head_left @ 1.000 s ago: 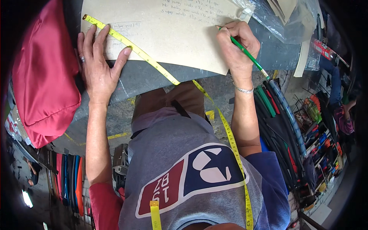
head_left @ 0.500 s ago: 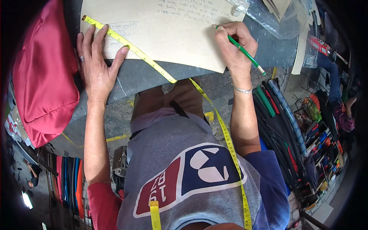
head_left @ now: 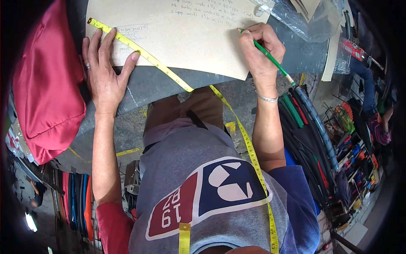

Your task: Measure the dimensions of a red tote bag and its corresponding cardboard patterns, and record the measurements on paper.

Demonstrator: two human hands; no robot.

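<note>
A large sheet of tan paper with handwritten notes lies on the dark table. My right hand grips a green pencil, its tip touching the sheet near the end of the written lines. My left hand rests with fingers spread at the sheet's left edge. Its fingertips and thumb press on a yellow tape measure that runs slantwise across the paper to the table's front edge. The tape also hangs round my neck and down my shirt.
Dark red shiny fabric is draped at the table's left. Clear plastic lies at the back right. Rolls of coloured material stand to the right, and more rolls at the lower left. A person in striped clothing is at the far right.
Paper, tape and my left hand appear slightly farther left in view. The pencil has tilted a little in my right hand. The tape's end on my chest has swung right.
</note>
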